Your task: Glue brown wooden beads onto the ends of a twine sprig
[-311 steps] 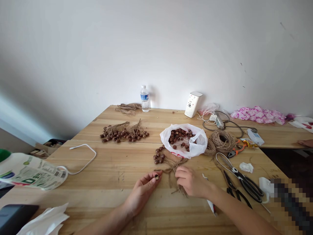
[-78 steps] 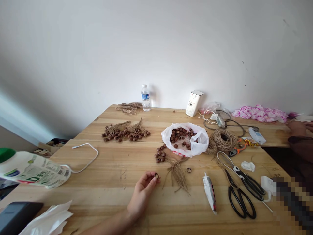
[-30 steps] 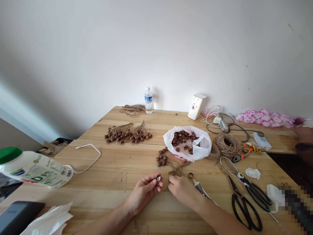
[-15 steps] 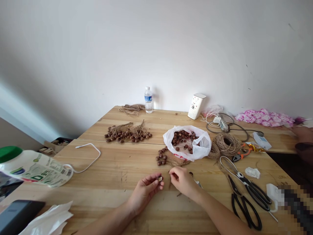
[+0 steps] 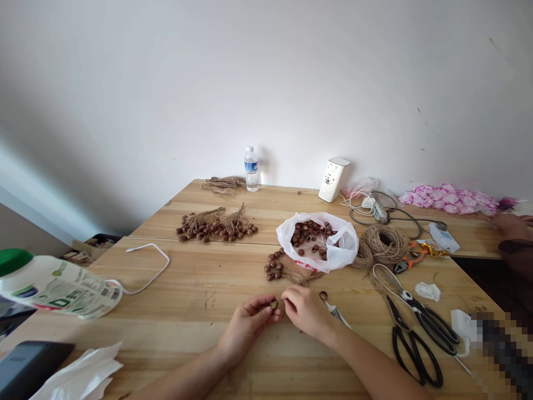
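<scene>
Near the front middle of the table, my left hand (image 5: pixel 250 323) pinches a brown nut shell (image 5: pixel 273 304), its hollow, pale inside facing up. Close on its right, my right hand (image 5: pixel 306 312) has its thumb and fingers pressed together; whatever is between them is too small or hidden to make out. Just beyond the hands lie several round brown nuts (image 5: pixel 273 270) with twine (image 5: pixel 300 276) beside them. A white plastic bag (image 5: pixel 347 253) behind them stands open, with many brown shells (image 5: pixel 313 232) in it. Partly behind my right forearm is a white tube (image 5: pixel 336 314).
Tied nut bunches (image 5: pixel 216 226) lie left of the bag; a water bottle (image 5: pixel 251 171) stands behind. Twine coils (image 5: pixel 385 244), pliers (image 5: pixel 410 260), white-trimmed scissors (image 5: pixel 435 328) and black scissors (image 5: pixel 416 355) are at right. Another person's arm (image 5: pixel 514 230) reaches in at far right.
My right hand has moved slightly left, closer to the shell in my left hand. More of the white tube shows beside my right forearm. My left hand stays nearly in place.
</scene>
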Demonstrator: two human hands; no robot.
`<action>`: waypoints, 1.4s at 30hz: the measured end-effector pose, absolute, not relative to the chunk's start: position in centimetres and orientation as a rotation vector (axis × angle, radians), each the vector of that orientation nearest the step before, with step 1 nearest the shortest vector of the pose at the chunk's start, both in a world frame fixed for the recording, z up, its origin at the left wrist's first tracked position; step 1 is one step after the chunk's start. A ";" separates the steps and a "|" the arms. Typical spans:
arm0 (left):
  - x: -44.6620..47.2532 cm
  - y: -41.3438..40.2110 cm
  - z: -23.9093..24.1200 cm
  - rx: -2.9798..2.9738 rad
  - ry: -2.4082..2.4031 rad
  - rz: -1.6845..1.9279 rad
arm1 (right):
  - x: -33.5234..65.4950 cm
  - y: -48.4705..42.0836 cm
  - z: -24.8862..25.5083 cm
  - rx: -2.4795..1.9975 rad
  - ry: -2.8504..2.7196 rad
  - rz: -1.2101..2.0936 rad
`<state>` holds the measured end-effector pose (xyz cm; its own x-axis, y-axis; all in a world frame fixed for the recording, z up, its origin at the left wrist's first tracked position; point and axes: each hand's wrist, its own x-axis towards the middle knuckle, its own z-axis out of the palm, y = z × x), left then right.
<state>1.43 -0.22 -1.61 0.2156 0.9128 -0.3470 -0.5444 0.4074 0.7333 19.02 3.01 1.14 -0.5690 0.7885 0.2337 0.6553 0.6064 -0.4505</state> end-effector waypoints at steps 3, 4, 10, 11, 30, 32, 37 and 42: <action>1.4 -0.2 -1.6 0.539 0.848 1.077 | 19.0 2.9 1.4 -1.136 -2.421 0.451; 1.4 -0.3 -1.6 0.547 0.845 1.078 | 19.0 2.9 1.5 -1.127 -2.419 0.460; 1.3 -0.3 -2.2 0.561 0.817 1.072 | 19.1 2.9 1.8 -1.116 -2.443 0.497; 1.3 -0.3 -2.3 0.565 0.808 1.067 | 19.1 2.9 1.8 -1.112 -2.453 0.493; 1.2 -0.3 -1.8 0.639 0.823 1.028 | 19.0 2.6 2.2 -1.132 -2.497 0.453; 1.2 -0.4 -1.7 0.639 0.832 1.025 | 19.0 2.6 2.2 -1.131 -2.495 0.463; 1.3 -0.3 -1.5 0.631 0.835 1.025 | 19.0 2.5 2.3 -1.157 -2.477 0.491; 1.2 -0.3 -1.7 0.624 0.823 1.021 | 18.9 2.6 2.4 -1.167 -2.468 0.508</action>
